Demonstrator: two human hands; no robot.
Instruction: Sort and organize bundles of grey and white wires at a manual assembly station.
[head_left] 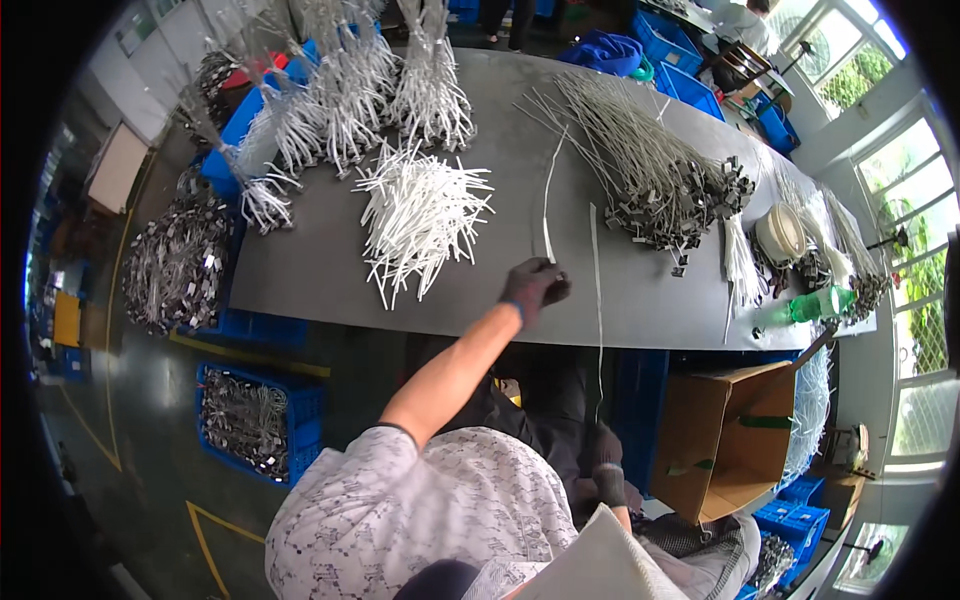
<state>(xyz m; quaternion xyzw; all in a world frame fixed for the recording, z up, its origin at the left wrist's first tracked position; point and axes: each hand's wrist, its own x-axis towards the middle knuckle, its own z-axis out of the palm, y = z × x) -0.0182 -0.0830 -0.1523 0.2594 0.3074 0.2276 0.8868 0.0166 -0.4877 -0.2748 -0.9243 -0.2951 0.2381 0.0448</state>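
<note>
My left hand [536,286], in a dark glove, is over the near part of the grey table. Its fingers are closed on the lower end of a thin cable with a white sleeve [547,236], which stretches away across the tabletop. My right hand [608,466], also gloved, is low beside my lap and closed. A second thin pale cable [598,310] lies on the table, hangs over the front edge and runs down to it. Just left of my left hand spreads a pile of short white tubes [420,215]. A large bundle of cables with dark connectors [670,200] lies to the right.
Upright bundles of cables [430,95] stand at the back left. A blue crate of cables [290,420] sits on the floor at left. At right are an open cardboard box [690,440], a green bottle [822,304] and a round tape roll [780,234]. Another person [745,28] sits far right.
</note>
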